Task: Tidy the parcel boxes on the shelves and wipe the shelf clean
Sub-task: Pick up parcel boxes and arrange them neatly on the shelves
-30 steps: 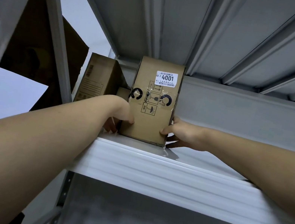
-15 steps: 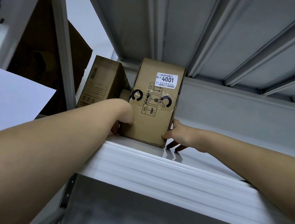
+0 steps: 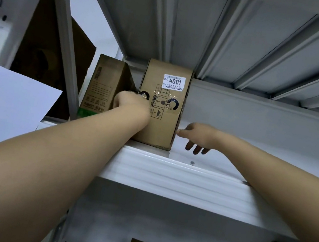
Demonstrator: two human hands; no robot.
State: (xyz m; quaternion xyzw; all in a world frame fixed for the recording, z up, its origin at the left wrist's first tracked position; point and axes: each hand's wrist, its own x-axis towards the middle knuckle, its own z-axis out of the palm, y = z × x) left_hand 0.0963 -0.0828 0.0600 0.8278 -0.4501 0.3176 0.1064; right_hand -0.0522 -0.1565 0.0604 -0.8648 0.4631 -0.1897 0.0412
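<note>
Cardboard parcel: the box labelled 4001 (image 3: 163, 102) stands upright at the front of the white shelf (image 3: 176, 179), at 12 o'clock in view.
Neighbour: a second box (image 3: 101, 89) stands just beside it at 9 o'clock.
Left hand (image 3: 130, 100): knuckles lie against the parcel's left front; whether the fingers grip cannot be told.
Right hand (image 3: 198, 137): fingers loose, thumb near the right edge, holding nothing.
Technique: likely best to brace both sides low and slide it level, so the tall box does not tip.

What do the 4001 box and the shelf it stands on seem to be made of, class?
4001 box: brown corrugated cardboard, matte, with printed handling symbols, a paper label and glossy clear tape. Shelf: probably painted metal, judging by its smooth, glossy white ribbed front edge.
</note>
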